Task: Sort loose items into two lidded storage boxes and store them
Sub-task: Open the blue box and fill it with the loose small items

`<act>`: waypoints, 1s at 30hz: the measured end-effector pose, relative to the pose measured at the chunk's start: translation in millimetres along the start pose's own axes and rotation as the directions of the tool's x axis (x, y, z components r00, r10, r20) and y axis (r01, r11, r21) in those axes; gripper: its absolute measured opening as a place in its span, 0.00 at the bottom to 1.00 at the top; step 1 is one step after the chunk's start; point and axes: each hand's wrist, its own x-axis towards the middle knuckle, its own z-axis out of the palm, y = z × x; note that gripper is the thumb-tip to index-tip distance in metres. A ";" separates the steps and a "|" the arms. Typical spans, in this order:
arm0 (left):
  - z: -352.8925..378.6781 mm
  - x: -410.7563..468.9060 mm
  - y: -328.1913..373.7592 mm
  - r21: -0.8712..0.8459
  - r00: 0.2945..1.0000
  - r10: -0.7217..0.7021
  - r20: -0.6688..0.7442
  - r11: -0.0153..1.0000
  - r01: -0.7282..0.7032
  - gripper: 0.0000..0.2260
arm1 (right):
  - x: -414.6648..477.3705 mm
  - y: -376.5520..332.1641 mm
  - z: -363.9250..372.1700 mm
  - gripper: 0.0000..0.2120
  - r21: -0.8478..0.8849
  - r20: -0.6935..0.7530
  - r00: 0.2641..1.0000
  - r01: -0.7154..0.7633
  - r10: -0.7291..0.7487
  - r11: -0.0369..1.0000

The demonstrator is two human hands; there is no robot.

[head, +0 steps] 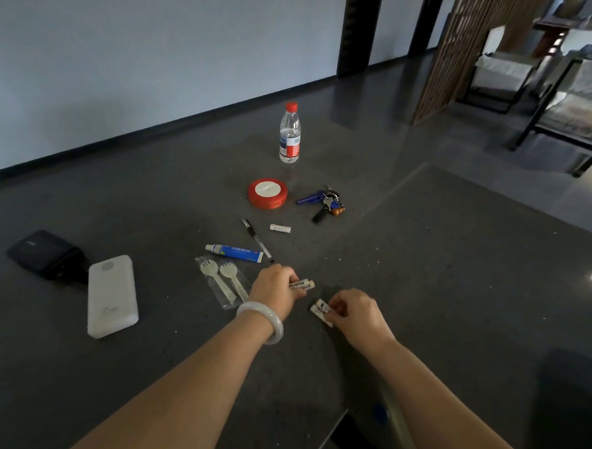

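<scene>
Both hands are down low on the dark worktop (pixel 440 266), each one busy. The left hand (pixel 276 286), a pale bangle (pixel 265 320) on its wrist, has its fingers curled round white batteries (pixel 301 284) whose gold tips poke out to the right. Just beside it, the right hand (pixel 358 313) pinches a second pair of batteries (pixel 321 309) at the fingertips, and this pair lies right on the surface.

It's crowded around the left hand. A clear packet of two plastic sporks (pixel 223 282) sits tight against its left side. A blue tube (pixel 235 252) lies just beyond the knuckles, and a black pen (pixel 256 239) angles down with its tip almost at the hand.

Further out there's a small white piece (pixel 280 228), possibly a cap, too small to tell. Past it come a red tape roll (pixel 267 192) and a bunch of keys (pixel 325 203) side by side. A water bottle (pixel 289 134) with a red cap stands upright behind them. Off to the left lie a white power bank (pixel 112 295) and a dark pouch (pixel 44 254), well apart from the hands.
</scene>
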 end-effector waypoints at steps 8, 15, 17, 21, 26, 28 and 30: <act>-4.7 -10.1 -4.9 0.018 1.000 -0.013 0.000 1.000 0.013 0.05 | -3.2 -11.8 11.2 0.12 -0.053 0.041 0.996 -0.075 0.077 0.996; -6.3 -9.3 -1.5 0.012 0.999 -0.037 0.036 0.999 0.037 0.06 | -1.4 -10.5 4.4 0.07 0.189 0.088 0.957 -0.289 0.277 0.939; -4.0 -6.7 3.2 0.005 0.998 -0.033 0.048 0.999 0.033 0.06 | -2.8 -2.8 -1.8 0.05 0.255 0.048 0.951 -0.308 0.307 0.917; 6.6 0.0 22.9 -0.006 0.996 -0.016 0.084 1.000 0.017 0.07 | -10.0 17.5 -18.6 0.03 0.374 -0.032 0.927 -0.336 0.374 0.864; 29.1 4.8 76.8 -0.093 0.981 0.052 0.186 0.995 -0.035 0.06 | -32.6 51.4 -63.4 0.09 0.477 -0.140 0.873 -0.354 0.467 0.804; 38.8 1.9 107.6 -0.172 0.969 0.072 0.237 0.985 -0.031 0.04 | -47.2 68.1 -89.6 0.11 0.539 -0.184 0.840 -0.349 0.511 0.767; 49.2 -3.9 139.9 -0.263 0.956 0.096 0.277 0.964 -0.020 0.03 | -65.5 84.6 -118.1 0.11 0.584 -0.226 0.809 -0.333 0.543 0.740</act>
